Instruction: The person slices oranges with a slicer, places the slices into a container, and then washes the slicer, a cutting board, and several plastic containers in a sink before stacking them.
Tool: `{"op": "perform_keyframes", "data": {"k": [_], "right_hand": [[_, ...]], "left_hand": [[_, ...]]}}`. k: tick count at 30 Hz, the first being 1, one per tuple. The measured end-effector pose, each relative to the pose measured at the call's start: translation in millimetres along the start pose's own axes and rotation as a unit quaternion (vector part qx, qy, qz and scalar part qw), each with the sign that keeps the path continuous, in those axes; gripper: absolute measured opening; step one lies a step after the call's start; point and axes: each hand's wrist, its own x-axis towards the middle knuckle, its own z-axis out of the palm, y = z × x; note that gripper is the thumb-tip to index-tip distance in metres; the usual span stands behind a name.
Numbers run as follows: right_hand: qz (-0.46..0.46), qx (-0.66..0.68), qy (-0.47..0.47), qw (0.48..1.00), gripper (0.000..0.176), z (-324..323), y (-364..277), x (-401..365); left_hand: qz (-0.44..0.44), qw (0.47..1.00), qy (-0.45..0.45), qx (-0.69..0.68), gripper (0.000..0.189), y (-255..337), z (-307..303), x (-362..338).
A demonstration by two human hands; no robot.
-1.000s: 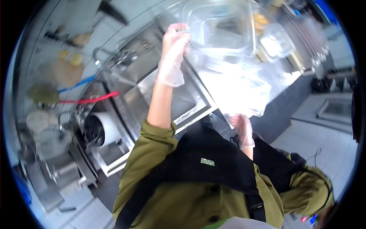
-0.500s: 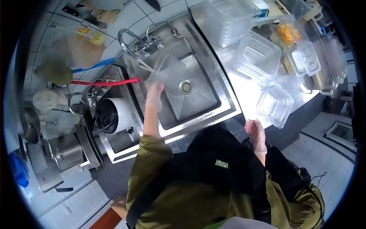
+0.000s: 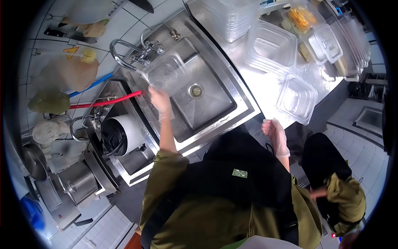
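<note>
My left hand (image 3: 160, 101), in a clear glove, grips the near edge of a clear plastic container (image 3: 166, 71). The container is tilted over the left side of the steel sink (image 3: 215, 93), under the spout of the curved tap (image 3: 120, 56). Water runs onto it and spreads in the basin. My right hand (image 3: 275, 135), also gloved, is held low by the counter's front edge with its fingers curled in. I see nothing in it. Nearest to it, on the counter, lies another clear container (image 3: 296, 99).
Stacked clear tubs (image 3: 234, 20) and nested containers (image 3: 271, 47) stand on the counter (image 3: 265, 89), with orange food (image 3: 302, 18) behind. A red hose (image 3: 110, 101) reaches the sink's left rim; a white pot (image 3: 126, 133) sits left. A co-worker's sleeve (image 3: 348, 193) is at right.
My left hand has brought the container closer to the tap, and it now lies flatter under the spout. My right hand stays nearly still. The co-worker at right shows more, an arm included.
</note>
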Motion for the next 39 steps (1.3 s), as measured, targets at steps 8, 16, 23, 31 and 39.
{"op": "perform_keyframes", "data": {"k": [8,16,23,31,39], "right_hand": [[-0.002,-0.029,0.003,1.0,0.033,-7,7,-3],[0.009,-0.023,0.045,0.999,0.029,-26,-6,-11],[-0.219,-0.223,-0.07,0.947,0.027,-14,-63,-24],[-0.368,-0.48,0.217,0.766,0.053,62,-185,105],[-0.392,-0.246,0.085,0.882,0.028,59,-197,144]], "left_hand": [[-0.34,0.803,-0.16,-0.462,0.005,-70,19,-28],[0.183,0.967,-0.099,0.149,0.064,2,-24,-80],[0.479,0.864,-0.017,0.156,0.078,33,-96,-35],[0.429,0.892,-0.006,0.143,0.073,66,-150,-31],[-0.148,0.851,-0.145,-0.482,0.051,103,-157,-56]]}}
